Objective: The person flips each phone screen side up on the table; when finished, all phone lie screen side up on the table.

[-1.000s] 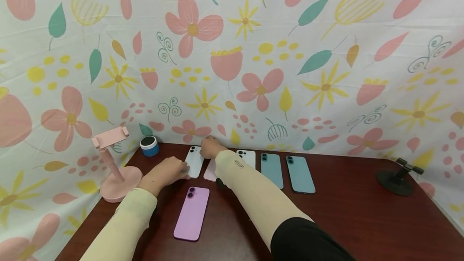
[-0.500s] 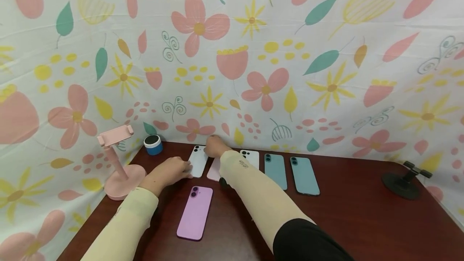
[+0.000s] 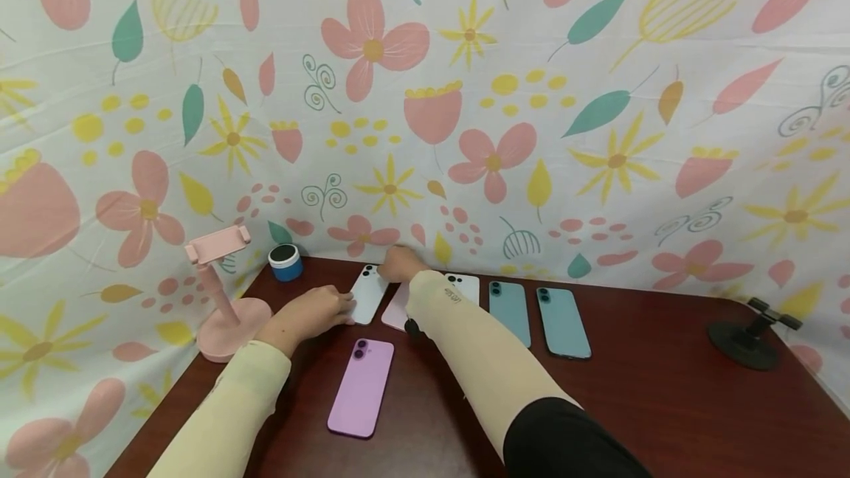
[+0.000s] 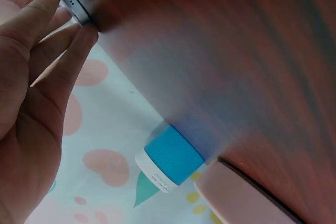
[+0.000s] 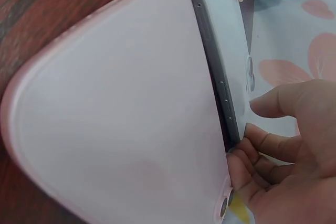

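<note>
A white smartphone [image 3: 369,296] lies camera side up on the dark table, one end toward the patterned backdrop. My left hand [image 3: 315,316] holds its near end; in the left wrist view, thumb and fingertips pinch the phone's end around the speaker holes. At the far end, my right hand [image 3: 401,264] grips the top corner, with the thumb by the camera bump and the other fingers bent at the edge in the right wrist view. Just right of it lies a pale pink smartphone [image 5: 121,98], partly covered by my right forearm in the head view. A purple smartphone [image 3: 361,389] lies nearer me.
Another white smartphone [image 3: 470,290] and two teal smartphones, one [image 3: 510,312] beside the other [image 3: 563,323], continue the row rightward. A pink phone stand [image 3: 229,323] and a blue-and-white jar [image 3: 285,264] stand left. A black stand [image 3: 744,341] sits at far right.
The head view has turned slightly left, so everything shifts right in it. Both hands stay at the white smartphone's two ends, with little visible movement.
</note>
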Demonstrator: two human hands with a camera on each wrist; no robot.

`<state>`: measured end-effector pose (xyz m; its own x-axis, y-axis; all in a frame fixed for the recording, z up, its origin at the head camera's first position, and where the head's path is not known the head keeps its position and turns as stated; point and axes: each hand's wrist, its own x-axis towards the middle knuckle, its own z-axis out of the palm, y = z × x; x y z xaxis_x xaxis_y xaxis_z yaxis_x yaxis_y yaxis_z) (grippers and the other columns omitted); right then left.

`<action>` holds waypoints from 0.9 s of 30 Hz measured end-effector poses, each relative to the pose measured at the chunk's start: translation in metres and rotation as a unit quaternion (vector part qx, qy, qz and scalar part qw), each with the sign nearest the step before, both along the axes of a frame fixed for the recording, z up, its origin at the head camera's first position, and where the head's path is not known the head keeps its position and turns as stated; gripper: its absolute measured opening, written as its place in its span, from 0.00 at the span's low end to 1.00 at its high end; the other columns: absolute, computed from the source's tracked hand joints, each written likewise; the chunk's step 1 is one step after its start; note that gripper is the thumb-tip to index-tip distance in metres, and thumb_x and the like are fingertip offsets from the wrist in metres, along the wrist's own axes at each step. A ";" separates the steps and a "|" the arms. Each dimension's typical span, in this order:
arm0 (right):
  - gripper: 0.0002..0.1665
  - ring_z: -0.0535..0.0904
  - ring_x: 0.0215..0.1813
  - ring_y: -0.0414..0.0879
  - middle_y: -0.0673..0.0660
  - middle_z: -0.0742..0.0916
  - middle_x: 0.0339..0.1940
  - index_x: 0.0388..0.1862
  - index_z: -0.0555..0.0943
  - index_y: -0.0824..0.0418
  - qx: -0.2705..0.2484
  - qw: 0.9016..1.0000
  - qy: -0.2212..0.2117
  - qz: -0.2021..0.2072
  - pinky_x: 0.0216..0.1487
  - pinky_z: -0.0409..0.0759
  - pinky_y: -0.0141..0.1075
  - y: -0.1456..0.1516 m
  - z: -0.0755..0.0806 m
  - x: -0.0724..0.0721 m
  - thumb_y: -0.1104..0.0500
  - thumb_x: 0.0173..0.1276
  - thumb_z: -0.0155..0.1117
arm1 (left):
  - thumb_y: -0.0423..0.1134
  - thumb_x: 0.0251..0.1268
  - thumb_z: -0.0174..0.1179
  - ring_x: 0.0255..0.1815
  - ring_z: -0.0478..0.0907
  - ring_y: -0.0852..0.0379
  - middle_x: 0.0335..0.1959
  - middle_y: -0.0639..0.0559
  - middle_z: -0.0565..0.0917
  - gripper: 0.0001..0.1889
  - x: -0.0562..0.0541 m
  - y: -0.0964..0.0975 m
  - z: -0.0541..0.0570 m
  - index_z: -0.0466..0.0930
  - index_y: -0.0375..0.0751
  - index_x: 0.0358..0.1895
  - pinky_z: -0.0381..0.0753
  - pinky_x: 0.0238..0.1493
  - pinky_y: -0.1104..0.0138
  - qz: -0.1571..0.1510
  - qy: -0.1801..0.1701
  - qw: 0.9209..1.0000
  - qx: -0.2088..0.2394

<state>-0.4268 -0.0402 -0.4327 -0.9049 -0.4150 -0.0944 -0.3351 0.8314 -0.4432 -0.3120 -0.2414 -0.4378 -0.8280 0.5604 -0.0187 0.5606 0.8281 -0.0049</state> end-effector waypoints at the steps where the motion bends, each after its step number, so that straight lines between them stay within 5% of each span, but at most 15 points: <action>1: 0.15 0.78 0.32 0.48 0.56 0.84 0.31 0.49 0.86 0.64 0.006 1.000 -0.002 0.001 0.38 0.76 0.37 0.000 0.000 -0.001 0.54 0.80 0.59 | 0.44 0.78 0.65 0.62 0.85 0.42 0.68 0.39 0.86 0.21 0.000 0.000 0.000 0.86 0.38 0.65 0.85 0.66 0.52 -0.002 0.003 1.000 -0.001; 3: 0.17 0.77 0.31 0.48 0.55 0.83 0.29 0.38 0.86 0.62 0.022 1.000 -0.002 0.001 0.39 0.76 0.38 0.001 -0.002 -0.006 0.53 0.80 0.58 | 0.44 0.78 0.65 0.63 0.85 0.42 0.68 0.39 0.85 0.21 0.000 0.000 0.000 0.86 0.38 0.66 0.84 0.66 0.52 -0.003 0.003 1.000 0.001; 6: 0.15 0.78 0.32 0.48 0.55 0.83 0.29 0.37 0.85 0.62 0.013 1.000 -0.008 -0.006 0.39 0.77 0.39 -0.001 -0.008 -0.015 0.53 0.78 0.59 | 0.45 0.78 0.64 0.63 0.85 0.42 0.69 0.39 0.85 0.21 -0.001 -0.001 0.000 0.86 0.38 0.66 0.84 0.66 0.52 -0.003 0.000 1.000 0.006; 10: 0.15 0.79 0.35 0.48 0.57 0.88 0.41 0.52 0.87 0.63 -0.034 0.999 -0.003 0.004 0.41 0.77 0.38 -0.003 -0.016 -0.023 0.55 0.79 0.60 | 0.45 0.78 0.65 0.63 0.85 0.42 0.69 0.39 0.85 0.21 -0.003 -0.004 -0.002 0.85 0.38 0.66 0.84 0.65 0.51 -0.005 -0.006 1.000 0.016; 14: 0.29 0.83 0.33 0.49 0.57 0.88 0.57 0.78 0.76 0.47 -0.107 0.993 0.013 0.044 0.37 0.82 0.38 0.002 -0.023 -0.030 0.58 0.81 0.58 | 0.45 0.78 0.65 0.64 0.84 0.43 0.70 0.40 0.84 0.21 -0.004 -0.007 -0.003 0.85 0.39 0.67 0.84 0.67 0.51 -0.008 -0.010 1.000 0.024; 19: 0.36 0.86 0.28 0.51 0.54 0.90 0.51 0.78 0.73 0.34 -0.195 0.979 -0.053 0.030 0.31 0.86 0.41 0.013 -0.014 -0.017 0.62 0.77 0.59 | 0.44 0.77 0.65 0.63 0.85 0.44 0.69 0.41 0.85 0.21 -0.004 -0.009 -0.004 0.85 0.39 0.67 0.84 0.66 0.51 -0.010 -0.008 0.999 0.034; 21: 0.19 0.89 0.31 0.53 0.55 0.89 0.41 0.59 0.85 0.47 -0.225 0.969 -0.100 0.003 0.35 0.89 0.41 0.015 -0.007 -0.006 0.64 0.75 0.59 | 0.44 0.77 0.65 0.62 0.85 0.44 0.69 0.41 0.85 0.21 -0.003 -0.011 -0.004 0.86 0.39 0.67 0.84 0.66 0.51 -0.006 -0.015 0.999 0.040; 23: 0.10 0.92 0.37 0.58 0.54 0.84 0.34 0.35 0.83 0.55 -0.257 0.956 -0.142 -0.017 0.43 0.92 0.43 0.016 -0.001 0.002 0.65 0.77 0.59 | 0.44 0.78 0.65 0.63 0.85 0.44 0.69 0.42 0.85 0.21 -0.002 -0.012 -0.003 0.85 0.40 0.67 0.84 0.66 0.51 0.000 -0.026 0.999 0.044; 25: 0.23 0.92 0.42 0.62 0.55 0.78 0.29 0.19 0.68 0.55 -0.282 0.943 -0.175 -0.043 0.48 0.92 0.45 0.015 0.003 0.008 0.66 0.78 0.56 | 0.45 0.78 0.65 0.63 0.85 0.43 0.69 0.41 0.85 0.21 -0.001 -0.013 -0.003 0.85 0.40 0.67 0.84 0.66 0.50 -0.003 -0.029 0.998 0.048; 27: 0.28 0.92 0.48 0.65 0.55 0.76 0.31 0.19 0.60 0.53 -0.306 0.928 -0.203 -0.071 0.55 0.91 0.47 0.016 0.006 0.011 0.67 0.80 0.56 | 0.45 0.78 0.64 0.64 0.85 0.43 0.69 0.41 0.85 0.21 -0.001 -0.013 -0.002 0.85 0.40 0.67 0.84 0.66 0.50 -0.005 -0.031 0.998 0.052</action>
